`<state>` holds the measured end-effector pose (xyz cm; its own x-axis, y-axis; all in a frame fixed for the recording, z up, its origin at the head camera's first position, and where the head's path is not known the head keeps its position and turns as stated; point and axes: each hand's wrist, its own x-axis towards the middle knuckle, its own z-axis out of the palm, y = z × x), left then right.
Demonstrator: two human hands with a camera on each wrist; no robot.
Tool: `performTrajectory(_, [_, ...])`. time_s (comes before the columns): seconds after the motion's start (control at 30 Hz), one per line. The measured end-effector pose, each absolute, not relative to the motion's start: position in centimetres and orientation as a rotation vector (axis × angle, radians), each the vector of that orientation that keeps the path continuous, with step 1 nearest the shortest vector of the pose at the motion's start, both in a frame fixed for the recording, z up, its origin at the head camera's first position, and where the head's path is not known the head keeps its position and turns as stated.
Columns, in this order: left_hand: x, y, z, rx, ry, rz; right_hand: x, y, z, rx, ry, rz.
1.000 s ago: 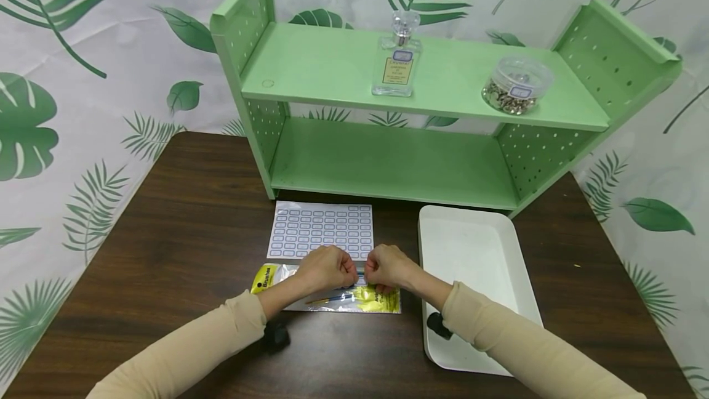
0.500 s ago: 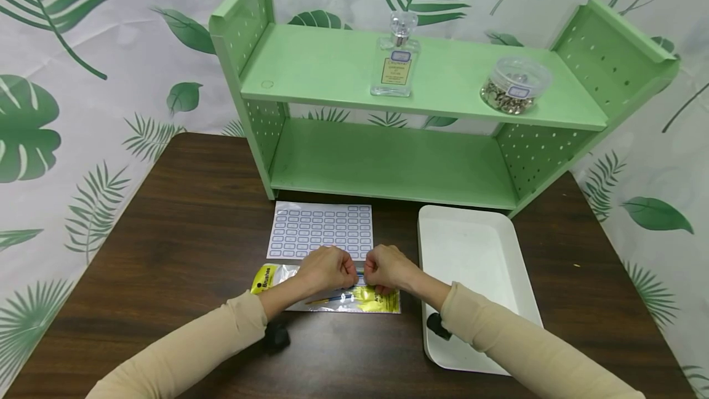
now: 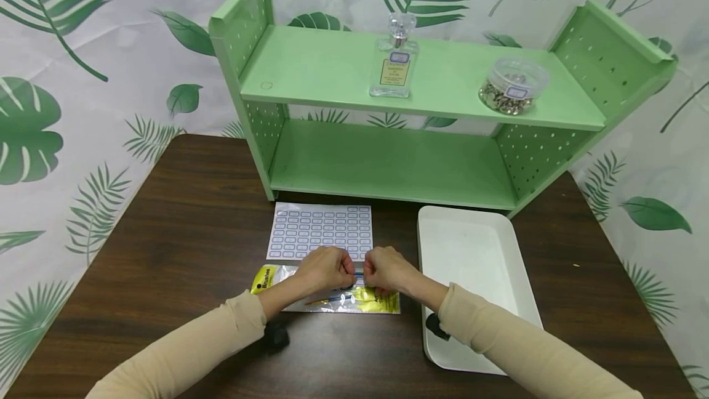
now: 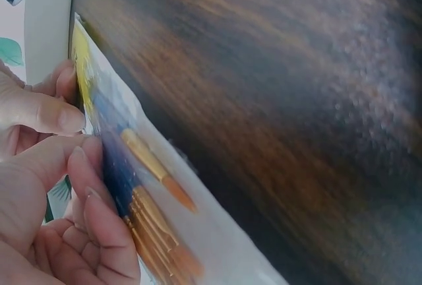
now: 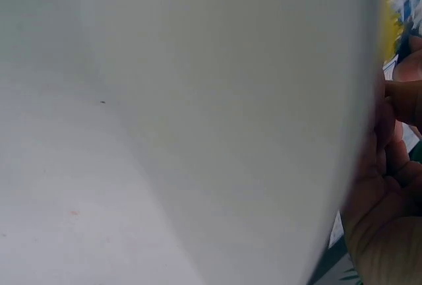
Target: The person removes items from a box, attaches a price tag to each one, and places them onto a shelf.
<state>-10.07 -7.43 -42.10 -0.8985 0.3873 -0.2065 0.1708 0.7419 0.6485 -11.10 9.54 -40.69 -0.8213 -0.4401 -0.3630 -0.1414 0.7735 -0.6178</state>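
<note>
A clear and yellow package of paintbrushes (image 3: pixel 382 302) lies flat on the table, printed with the word "Brushes". Over its middle my left hand (image 3: pixel 325 268) and right hand (image 3: pixel 388 268) nearly meet, fingers curled. Between them shows a small blue-edged sticker label (image 3: pixel 359 279), which their fingertips seem to pinch at either end, against the package; fingers hide most of it. In the left wrist view, brushes (image 4: pixel 157 222) with golden ferrules show through the plastic beside my left thumb and fingers. A sheet of similar labels (image 3: pixel 321 231) lies just behind the package.
A white tray (image 3: pixel 517 263) stands under my right forearm. Behind rises a green two-level shelf (image 3: pixel 399 159), with a labelled perfume bottle (image 3: pixel 394 69) and a labelled round jar (image 3: pixel 512 86) of small metallic pieces on top. Dark wooden table (image 3: pixel 183 214) extends on both sides.
Both hands stay nearly still over the brush package. The whole head view shifts very slightly; nothing else visibly moves.
</note>
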Motion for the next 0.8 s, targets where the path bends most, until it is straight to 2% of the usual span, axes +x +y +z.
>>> performTrajectory(0.47, [-10.4,-8.7,-41.6,0.431,2.675,0.916,-10.9,9.6,-40.5,-0.624,2.749,-0.498])
performTrajectory(0.63, [-11.0,-11.0,-40.8,0.293,2.704,1.054,-10.9,9.6,-40.6,-0.615,2.753,-0.459])
performTrajectory(0.8, [-11.9,-14.6,-39.4,0.088,2.768,1.426,-11.1,9.7,-40.5,-0.579,2.709,-0.459])
